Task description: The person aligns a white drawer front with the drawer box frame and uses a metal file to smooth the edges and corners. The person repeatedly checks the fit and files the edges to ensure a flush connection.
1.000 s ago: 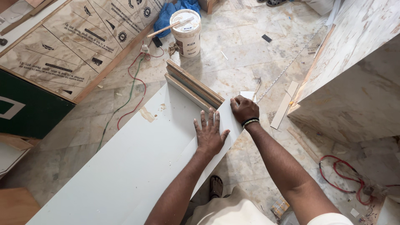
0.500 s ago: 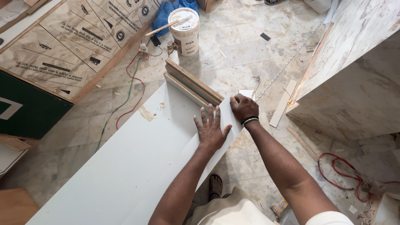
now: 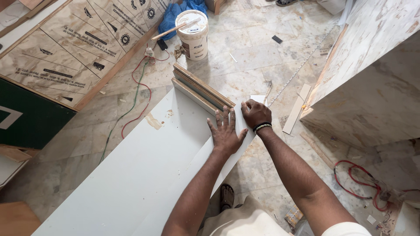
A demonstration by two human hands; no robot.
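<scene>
A long white laminated board (image 3: 144, 175) lies across the marble floor, running from lower left to upper right. My left hand (image 3: 225, 131) lies flat on it near its right edge, fingers spread. My right hand (image 3: 255, 114) is closed at the board's far right corner, gripping the edge of the white laminate sheet there; a beaded band sits on that wrist. Whether it holds a small tool is hidden. Narrow plywood strips (image 3: 201, 87) lie stacked against the board's far end.
A white bucket (image 3: 192, 28) with a stick in it stands at the back, a blue cloth (image 3: 177, 13) behind it. Printed plywood sheets (image 3: 65, 48) lean at left. A marble-patterned cabinet (image 3: 372, 78) stands at right. Red and green wires (image 3: 140, 96) and a red cable (image 3: 354, 179) trail on the floor.
Both hands stay at the board's right corner; the left hand has slid slightly toward the far end. The view has shifted a little.
</scene>
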